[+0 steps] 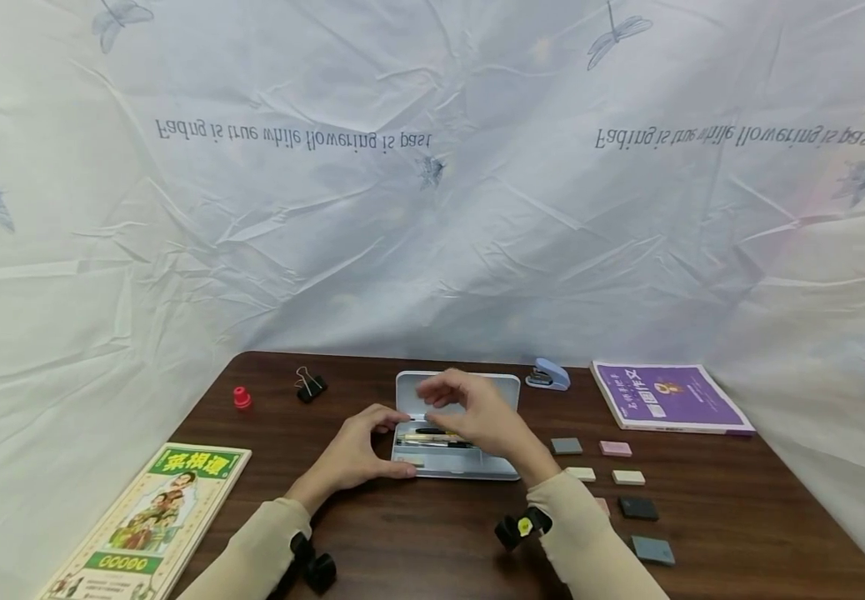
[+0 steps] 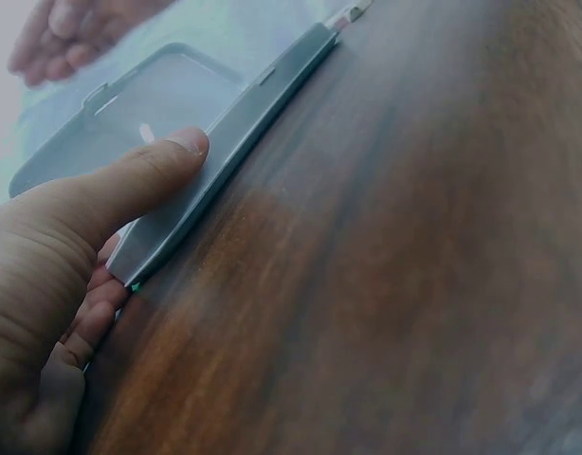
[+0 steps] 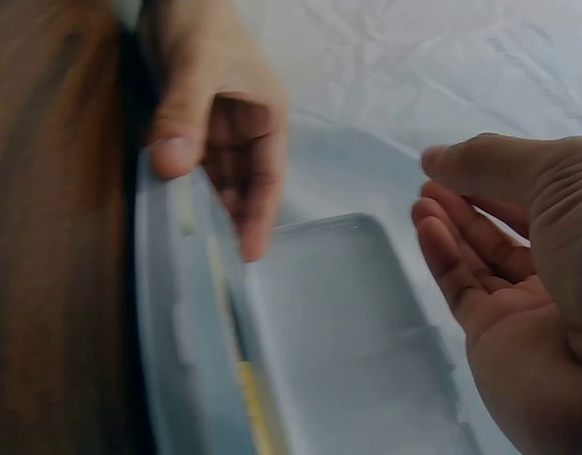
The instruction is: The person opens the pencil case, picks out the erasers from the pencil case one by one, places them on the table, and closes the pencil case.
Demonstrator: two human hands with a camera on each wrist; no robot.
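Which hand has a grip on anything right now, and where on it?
The left hand grips the open pencil case by its left end, thumb on the near corner. The right hand hovers over the case, fingers loosely curled, holding nothing.

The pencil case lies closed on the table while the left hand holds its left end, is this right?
Not quite. The pencil case lies open, its lid raised and pens visible inside, as the head view shows. The left hand does hold its left end on the table.
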